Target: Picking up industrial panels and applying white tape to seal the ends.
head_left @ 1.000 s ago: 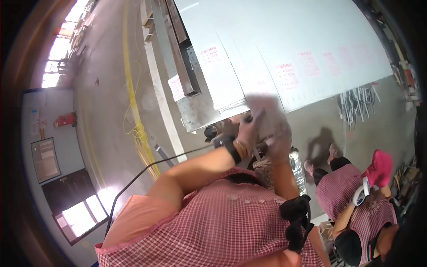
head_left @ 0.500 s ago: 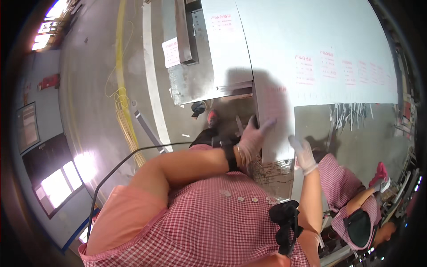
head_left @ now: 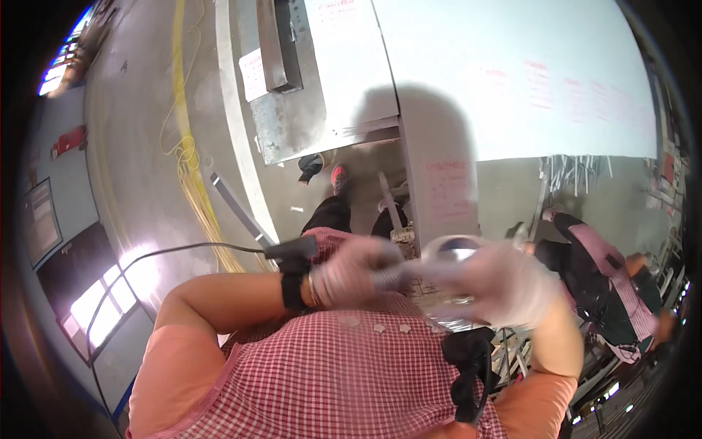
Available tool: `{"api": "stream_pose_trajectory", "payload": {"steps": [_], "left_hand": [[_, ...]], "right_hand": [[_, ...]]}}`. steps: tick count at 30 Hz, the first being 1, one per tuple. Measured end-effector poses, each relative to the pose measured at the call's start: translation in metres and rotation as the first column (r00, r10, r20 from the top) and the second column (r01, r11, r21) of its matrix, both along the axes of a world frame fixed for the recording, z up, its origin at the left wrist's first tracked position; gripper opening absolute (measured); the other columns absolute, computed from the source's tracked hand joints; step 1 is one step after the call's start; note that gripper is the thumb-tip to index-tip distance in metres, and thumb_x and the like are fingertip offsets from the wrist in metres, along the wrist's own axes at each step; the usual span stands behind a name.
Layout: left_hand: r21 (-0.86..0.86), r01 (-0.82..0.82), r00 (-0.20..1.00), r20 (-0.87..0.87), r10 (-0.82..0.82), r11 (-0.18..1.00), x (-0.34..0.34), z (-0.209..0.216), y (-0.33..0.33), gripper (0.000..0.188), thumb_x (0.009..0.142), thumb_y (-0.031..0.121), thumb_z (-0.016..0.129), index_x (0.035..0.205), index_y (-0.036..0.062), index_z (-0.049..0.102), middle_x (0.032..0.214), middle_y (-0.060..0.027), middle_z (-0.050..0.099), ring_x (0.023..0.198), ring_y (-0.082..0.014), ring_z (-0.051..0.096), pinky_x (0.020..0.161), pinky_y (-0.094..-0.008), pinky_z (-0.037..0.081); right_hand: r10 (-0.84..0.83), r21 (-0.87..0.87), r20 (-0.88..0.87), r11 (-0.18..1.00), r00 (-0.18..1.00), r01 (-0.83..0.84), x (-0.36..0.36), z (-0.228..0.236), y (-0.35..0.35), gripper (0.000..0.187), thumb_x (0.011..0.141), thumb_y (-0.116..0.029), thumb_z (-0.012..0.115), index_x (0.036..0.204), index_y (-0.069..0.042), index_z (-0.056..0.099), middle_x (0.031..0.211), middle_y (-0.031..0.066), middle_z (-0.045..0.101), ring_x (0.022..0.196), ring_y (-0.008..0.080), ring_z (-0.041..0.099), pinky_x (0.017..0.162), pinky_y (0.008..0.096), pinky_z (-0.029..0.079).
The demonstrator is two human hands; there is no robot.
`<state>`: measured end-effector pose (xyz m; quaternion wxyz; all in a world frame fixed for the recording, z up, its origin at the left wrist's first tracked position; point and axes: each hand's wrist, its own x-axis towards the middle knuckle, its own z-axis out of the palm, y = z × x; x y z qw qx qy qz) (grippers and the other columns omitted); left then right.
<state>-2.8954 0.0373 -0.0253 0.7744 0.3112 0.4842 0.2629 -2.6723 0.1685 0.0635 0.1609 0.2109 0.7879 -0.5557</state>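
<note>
In front of my chest, both gloved hands are smeared by motion. My right hand [head_left: 508,285] is closed round a pale ring-shaped roll of tape [head_left: 450,246]. Left of it, my left hand [head_left: 358,272] has its fingers curled together, pointing toward the roll. A blurred pale strip spans the gap between the hands; what the left fingers pinch is too smeared to name. Just beyond the hands, a narrow white panel [head_left: 442,186] with red print reaches toward me from a large white sheet [head_left: 512,110].
A dark metal channel [head_left: 278,51] lies on a grey metal plate [head_left: 281,132] at the far left. Pale strips [head_left: 578,172] hang below the white sheet's right edge. Yellow cord [head_left: 186,157] trails on the floor. Another person [head_left: 610,278] bends over at the right. A black cable [head_left: 175,249] runs to my left wrist.
Both hands have left the white panel and drawn back toward my chest. The roll of tape now shows in my right hand. The person at the right has changed posture.
</note>
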Motion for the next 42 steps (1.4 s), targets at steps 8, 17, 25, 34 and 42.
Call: {"api": "stream_pose_trajectory", "payload": {"steps": [8,17,25,34,42], "left_hand": [[0.105,0.041,0.992,-0.126,-0.028,0.994,-0.017,-0.058,0.038,0.026,0.092,0.018,0.068,0.073,0.0018,0.062,0.064,-0.0008,0.056,0.058,-0.0103,0.054,0.054,-0.0277,0.045],[0.392,0.531,0.810,-0.495,-0.314,0.752,0.053,0.028,0.102,0.063,0.078,0.066,0.072,0.093,0.0046,0.071,0.070,-0.0148,0.067,0.064,-0.0327,0.066,0.062,-0.0410,0.053],[0.233,0.315,0.913,0.190,-0.361,0.920,-0.002,0.017,0.028,0.032,0.100,0.030,0.060,0.096,-0.0007,0.069,0.077,-0.0136,0.068,0.072,-0.0184,0.068,0.064,-0.0333,0.052],[-0.065,0.128,0.982,0.145,-0.117,0.990,0.012,-0.196,0.056,0.049,0.097,0.037,0.063,0.132,0.0019,0.060,0.122,-0.0103,0.064,0.114,-0.0204,0.062,0.089,-0.0320,0.056],[-0.016,0.017,0.946,0.325,-0.010,1.000,0.003,-0.215,0.034,0.054,0.095,0.043,0.063,0.138,0.0107,0.057,0.150,-0.0131,0.044,0.135,-0.0224,0.046,0.097,-0.0359,0.053]], "right_hand": [[-0.831,0.106,0.012,0.554,0.556,0.826,0.114,-0.105,0.034,0.098,0.054,-0.050,0.095,0.130,0.000,0.060,0.079,0.0032,0.067,0.063,0.0053,0.056,0.059,0.0221,0.048],[-0.465,-0.021,0.121,0.882,0.877,0.471,0.042,0.003,0.027,0.114,0.038,-0.049,0.100,0.134,-0.002,0.058,0.093,0.0056,0.071,0.074,0.0071,0.062,0.065,0.0235,0.051],[-0.001,0.075,-0.058,0.997,0.998,0.005,0.024,-0.008,0.002,0.068,0.079,-0.047,0.078,0.134,-0.011,0.061,0.087,0.0121,0.070,0.070,0.0279,0.067,0.060,0.0354,0.050],[-0.705,-0.597,0.141,0.500,0.695,0.627,0.097,-0.283,0.007,0.054,0.090,-0.035,0.071,0.128,0.002,0.062,0.123,0.0110,0.066,0.109,0.0141,0.060,0.098,0.0307,0.048],[-0.889,0.274,-0.097,0.409,0.448,0.871,0.054,-0.177,-0.034,0.072,0.083,-0.036,0.073,0.137,0.006,0.050,0.114,0.0185,0.064,0.106,0.0308,0.061,0.099,0.0388,0.046]]}}
